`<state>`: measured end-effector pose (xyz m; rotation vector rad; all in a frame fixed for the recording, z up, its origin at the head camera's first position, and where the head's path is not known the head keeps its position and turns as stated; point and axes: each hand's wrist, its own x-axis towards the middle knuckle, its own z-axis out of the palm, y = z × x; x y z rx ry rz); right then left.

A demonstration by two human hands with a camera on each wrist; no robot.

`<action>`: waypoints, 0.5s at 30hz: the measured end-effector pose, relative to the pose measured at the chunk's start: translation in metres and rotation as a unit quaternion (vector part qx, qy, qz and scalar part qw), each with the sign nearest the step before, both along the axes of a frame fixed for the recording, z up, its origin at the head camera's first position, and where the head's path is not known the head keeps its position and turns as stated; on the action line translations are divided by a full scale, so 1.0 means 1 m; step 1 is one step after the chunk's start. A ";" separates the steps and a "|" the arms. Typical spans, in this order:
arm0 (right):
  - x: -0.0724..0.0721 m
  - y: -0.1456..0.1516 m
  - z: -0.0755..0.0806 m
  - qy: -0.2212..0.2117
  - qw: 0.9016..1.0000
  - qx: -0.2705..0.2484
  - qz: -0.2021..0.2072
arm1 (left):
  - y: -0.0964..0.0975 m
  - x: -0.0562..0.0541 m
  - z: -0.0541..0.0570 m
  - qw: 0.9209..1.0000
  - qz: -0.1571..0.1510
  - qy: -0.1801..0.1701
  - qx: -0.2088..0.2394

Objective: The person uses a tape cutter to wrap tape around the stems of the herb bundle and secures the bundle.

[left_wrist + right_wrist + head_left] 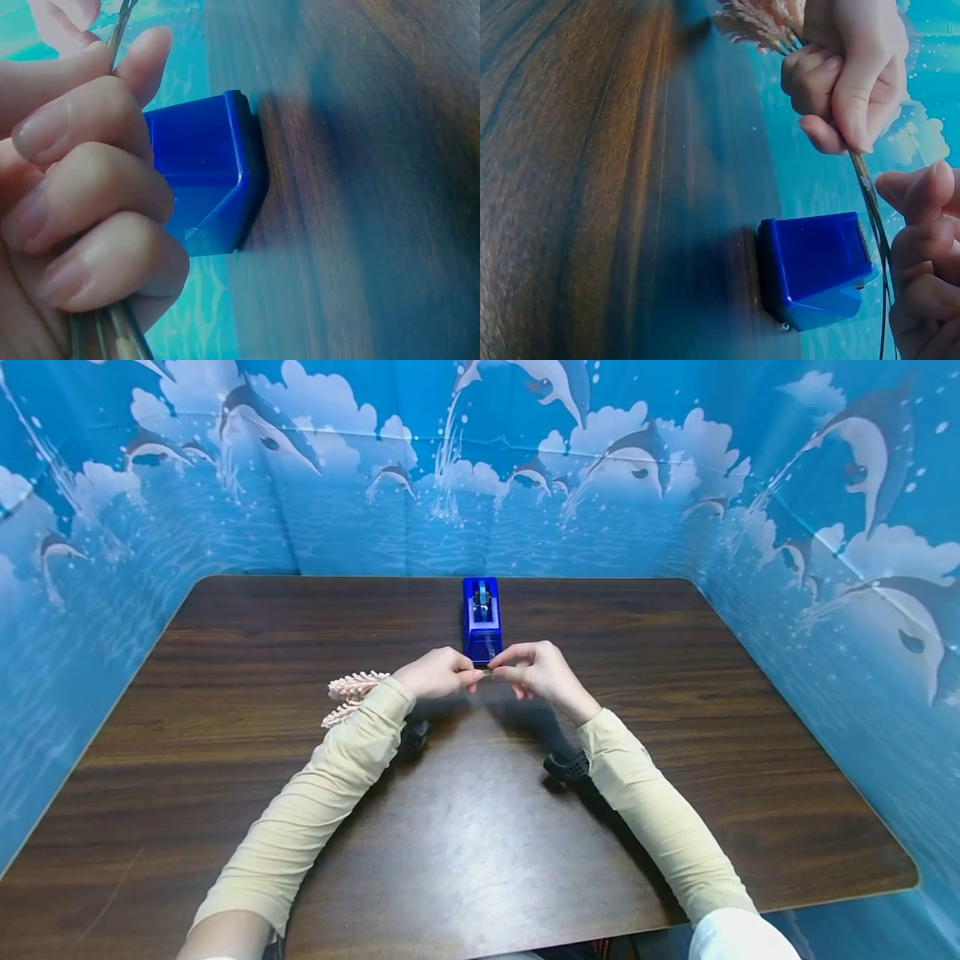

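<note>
My left hand [437, 673] grips the thin stems [873, 214] of a small bunch of pale pink dried flowers [356, 687]. The flower heads stick out to the left behind this hand, and the stem ends run out between thumb and forefinger. A glossy, whitish bit of clear tape [865, 182] lies on the stems just past the left thumb. My right hand [543, 675] has thumb and forefinger brought together right at that tape, its other fingers curled. Just beyond both hands stands a blue tape dispenser [482, 618], its toothed cutting edge towards me.
The brown wooden table [480, 827] has rounded far corners. A blue curtain [480, 535] with dolphins hangs behind it and along its sides. Black wrist devices [566, 767] hang under both forearms, close over the tabletop.
</note>
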<state>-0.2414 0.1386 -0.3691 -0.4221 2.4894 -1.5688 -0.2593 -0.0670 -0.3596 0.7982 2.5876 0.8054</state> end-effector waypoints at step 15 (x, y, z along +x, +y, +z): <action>0.005 -0.005 -0.001 0.131 0.979 0.155 0.018 | -0.004 0.005 0.004 0.999 -0.037 0.023 -0.013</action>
